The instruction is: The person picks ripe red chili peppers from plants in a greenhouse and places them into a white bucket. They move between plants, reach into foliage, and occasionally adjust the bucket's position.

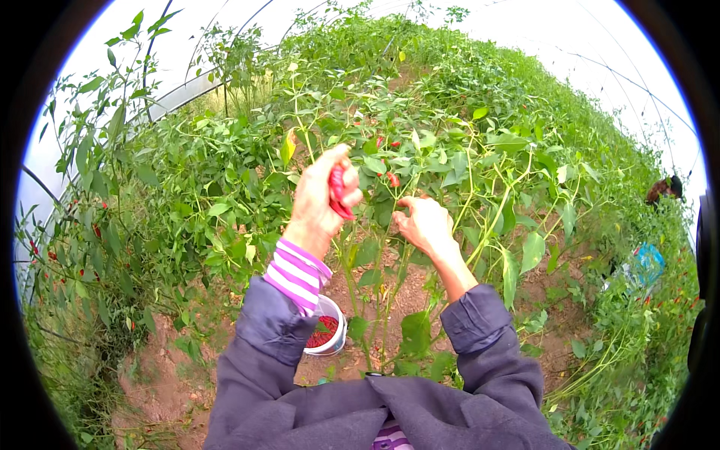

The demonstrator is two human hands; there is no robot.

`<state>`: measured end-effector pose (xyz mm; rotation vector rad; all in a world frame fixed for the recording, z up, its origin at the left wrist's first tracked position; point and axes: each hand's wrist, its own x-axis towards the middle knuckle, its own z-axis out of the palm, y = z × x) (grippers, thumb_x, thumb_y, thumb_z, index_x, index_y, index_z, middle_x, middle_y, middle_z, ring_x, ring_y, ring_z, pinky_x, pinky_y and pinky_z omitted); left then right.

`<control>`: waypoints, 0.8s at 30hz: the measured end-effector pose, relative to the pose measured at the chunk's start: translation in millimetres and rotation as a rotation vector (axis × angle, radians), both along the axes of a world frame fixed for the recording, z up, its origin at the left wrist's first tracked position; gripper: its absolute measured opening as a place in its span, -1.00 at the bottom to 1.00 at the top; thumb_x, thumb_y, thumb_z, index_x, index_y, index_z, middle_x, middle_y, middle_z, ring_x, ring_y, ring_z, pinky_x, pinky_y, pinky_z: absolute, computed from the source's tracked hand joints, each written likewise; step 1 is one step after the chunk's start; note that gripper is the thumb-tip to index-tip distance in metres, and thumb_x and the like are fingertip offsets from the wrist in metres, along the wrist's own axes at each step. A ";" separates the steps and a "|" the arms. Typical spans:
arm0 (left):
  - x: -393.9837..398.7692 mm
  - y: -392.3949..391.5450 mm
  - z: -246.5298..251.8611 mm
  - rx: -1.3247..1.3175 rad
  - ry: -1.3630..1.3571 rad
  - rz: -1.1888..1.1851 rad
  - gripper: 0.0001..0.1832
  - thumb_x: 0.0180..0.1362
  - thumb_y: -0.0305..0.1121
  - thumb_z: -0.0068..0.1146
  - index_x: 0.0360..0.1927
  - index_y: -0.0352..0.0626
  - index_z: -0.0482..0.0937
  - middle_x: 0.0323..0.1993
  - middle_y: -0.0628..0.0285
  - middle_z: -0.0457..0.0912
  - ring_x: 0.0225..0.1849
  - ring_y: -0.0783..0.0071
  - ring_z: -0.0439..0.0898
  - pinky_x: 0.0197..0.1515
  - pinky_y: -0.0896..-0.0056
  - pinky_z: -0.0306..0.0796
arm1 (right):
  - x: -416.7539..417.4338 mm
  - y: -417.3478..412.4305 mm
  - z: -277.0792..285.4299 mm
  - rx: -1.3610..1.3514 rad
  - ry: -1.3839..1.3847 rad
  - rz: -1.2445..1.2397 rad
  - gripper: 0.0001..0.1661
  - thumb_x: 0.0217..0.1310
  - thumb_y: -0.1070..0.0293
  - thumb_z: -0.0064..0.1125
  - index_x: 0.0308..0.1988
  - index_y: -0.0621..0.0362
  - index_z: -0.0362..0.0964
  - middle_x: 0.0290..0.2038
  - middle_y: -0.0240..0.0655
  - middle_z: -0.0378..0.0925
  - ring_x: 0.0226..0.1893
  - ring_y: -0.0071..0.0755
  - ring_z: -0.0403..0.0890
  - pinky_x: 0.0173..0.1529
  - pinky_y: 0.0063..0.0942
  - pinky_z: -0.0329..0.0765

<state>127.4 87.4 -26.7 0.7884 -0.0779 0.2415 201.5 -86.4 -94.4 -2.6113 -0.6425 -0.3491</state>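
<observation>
My left hand (326,197) is closed around several red chili peppers (339,194), whose ends stick out below the fingers. To its right, my right hand (424,222) reaches among the stems of a leafy pepper plant (388,270), fingers curled; whether something small is between them is hidden. Just above the right hand hangs a red pepper (392,179), with more red ones a little higher among the leaves. Below my left forearm a white plastic bucket (329,326), partly covered by the sleeve, holds many red peppers (323,332).
Dense pepper plants (225,152) surround me inside a plastic-covered tunnel with curved metal hoops. Reddish bare soil (163,371) shows between the rows. At the far right, a blue plastic bag (648,264) lies among plants, and a partly hidden person (665,189) appears beyond it.
</observation>
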 end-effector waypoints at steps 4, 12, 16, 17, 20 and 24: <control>-5.7 29.8 3.9 -0.068 0.094 0.045 -0.55 0.18 0.01 0.17 -0.64 0.01 0.32 -0.77 0.38 0.32 -0.75 0.59 0.26 -0.73 0.57 0.13 | 16.0 12.7 -2.0 0.197 0.252 -0.011 -0.58 0.14 0.06 0.17 -0.12 0.11 0.58 -0.34 -0.14 0.63 -0.37 -0.32 0.67 -0.27 -0.34 0.58; -13.8 30.2 -66.6 -0.254 0.291 0.023 -0.74 0.10 -0.20 0.28 -0.47 -0.10 0.46 -0.67 0.37 0.39 -0.70 0.63 0.28 -0.72 0.65 0.18 | 30.2 32.8 -23.0 0.892 0.981 0.382 -0.65 0.28 0.19 0.08 -0.08 0.21 0.50 -0.25 -0.38 0.62 -0.53 -0.63 0.55 -0.55 -0.65 0.46; -27.2 36.0 -23.5 0.389 0.081 0.405 -0.93 0.11 -0.44 0.17 -0.43 -0.17 0.53 -0.66 0.43 0.41 -0.77 0.74 0.25 -0.80 0.67 0.04 | 4.2 30.4 -9.8 0.858 1.076 0.604 -0.61 0.34 0.22 0.02 0.01 0.27 0.44 -0.19 -0.32 0.59 -0.36 -0.55 0.61 -0.40 -0.61 0.57; -26.5 28.9 -3.0 0.689 0.025 0.577 -0.95 0.11 -0.47 0.13 -0.39 -0.22 0.58 -0.62 0.41 0.44 -0.66 0.67 0.40 -0.70 0.57 0.23 | 0.0 28.3 -8.9 0.850 1.075 0.639 -0.61 0.34 0.23 0.01 0.02 0.29 0.43 -0.18 -0.30 0.59 -0.33 -0.53 0.62 -0.36 -0.60 0.59; -20.3 31.0 16.6 1.634 -0.339 0.831 -0.90 0.05 -0.46 0.15 -0.34 -0.21 0.61 -0.51 0.21 0.52 -0.44 0.28 0.57 -0.36 0.35 0.45 | -10.0 28.8 -6.8 0.797 1.061 0.698 -0.60 0.36 0.28 -0.02 0.05 0.34 0.40 -0.16 -0.28 0.57 -0.26 -0.48 0.63 -0.23 -0.53 0.63; -14.4 27.5 16.0 2.268 -0.215 0.557 -0.82 -0.07 -0.25 0.22 -0.44 -0.12 0.63 -0.48 0.07 0.62 -0.37 0.07 0.64 -0.31 0.15 0.52 | -18.9 33.9 -2.3 0.711 0.962 0.739 -0.68 0.38 0.30 -0.05 -0.02 0.30 0.43 -0.22 -0.32 0.58 -0.30 -0.48 0.64 -0.22 -0.51 0.62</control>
